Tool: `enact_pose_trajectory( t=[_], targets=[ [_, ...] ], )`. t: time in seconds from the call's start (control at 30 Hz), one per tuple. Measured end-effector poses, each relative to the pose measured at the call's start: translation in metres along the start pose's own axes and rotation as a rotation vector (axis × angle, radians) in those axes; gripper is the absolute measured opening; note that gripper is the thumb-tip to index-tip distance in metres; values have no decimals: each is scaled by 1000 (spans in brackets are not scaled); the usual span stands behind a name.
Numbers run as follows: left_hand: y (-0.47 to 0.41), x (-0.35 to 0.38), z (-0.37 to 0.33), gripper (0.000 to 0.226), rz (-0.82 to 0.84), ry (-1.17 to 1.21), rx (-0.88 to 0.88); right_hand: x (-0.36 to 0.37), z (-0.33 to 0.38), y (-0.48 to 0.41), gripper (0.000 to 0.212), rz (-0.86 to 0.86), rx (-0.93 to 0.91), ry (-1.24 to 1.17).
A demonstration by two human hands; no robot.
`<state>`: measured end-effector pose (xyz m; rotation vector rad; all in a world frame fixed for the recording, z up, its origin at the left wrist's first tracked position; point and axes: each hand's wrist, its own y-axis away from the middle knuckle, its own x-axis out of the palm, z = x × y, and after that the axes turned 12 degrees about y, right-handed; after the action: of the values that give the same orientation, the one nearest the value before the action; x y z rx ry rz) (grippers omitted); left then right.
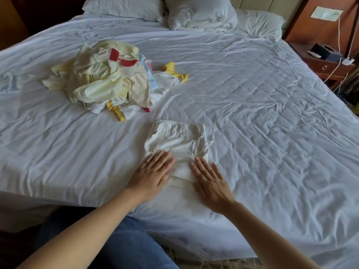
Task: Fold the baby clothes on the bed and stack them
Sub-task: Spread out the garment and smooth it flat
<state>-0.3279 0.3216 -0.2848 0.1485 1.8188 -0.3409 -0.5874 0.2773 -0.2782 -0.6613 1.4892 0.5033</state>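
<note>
Little of the task appears to be done: one cream-white garment is worked on near the edge of the bed, no finished stack can be made out, and a crumpled pile of baby clothes remains unfolded well beyond the left hand, off to its left. Nothing is pinched: the left hand and the right hand are laid flat, palms down, fingers straight. The garment is pressed under their fingertips, its near strip lying between them and the rest spread just beyond.
</note>
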Motion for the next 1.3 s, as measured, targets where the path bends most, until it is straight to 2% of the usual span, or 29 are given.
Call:
enact_pose_trajectory(
  t=[0.13, 0.3, 0.43, 0.5, 0.6, 0.73, 0.83, 1.07, 1.2, 1.3],
  targets=[
    [-3, -6, -3, 70, 132, 50, -75, -5, -7, 0, 57, 55, -82, -71],
    [-6, -29, 3, 87, 346, 109, -74, -21, -15, -7, 82, 137, -134, -97],
    [18, -42, 19, 82, 343, 208, -30, -27, -19, -4, 56, -49, -123, -92],
    [32, -46, 24, 77, 301, 276, -49, -28, -18, -3, 49, -106, -126, -91],
    [44, -49, 29, 68, 206, 331, -71, -30, -15, -5, 52, -129, -85, -78],
    [40, -49, 23, 41, 23, 393, -123, -41, -11, -13, 33, -48, 28, -38],
    [30, -57, 12, 21, -87, 426, -269, -56, -13, -17, 25, 73, 158, -101],
    [20, -71, 5, 31, -151, 609, -403, -87, -19, -17, 21, 285, 334, -450],
    [7, -74, 1, 21, -431, 864, -596, -90, -22, -27, 15, 69, 470, -690],
    [-12, -79, -3, 26, -567, 1077, -710, -87, -16, -42, 9, -120, 643, -920]
  ],
)
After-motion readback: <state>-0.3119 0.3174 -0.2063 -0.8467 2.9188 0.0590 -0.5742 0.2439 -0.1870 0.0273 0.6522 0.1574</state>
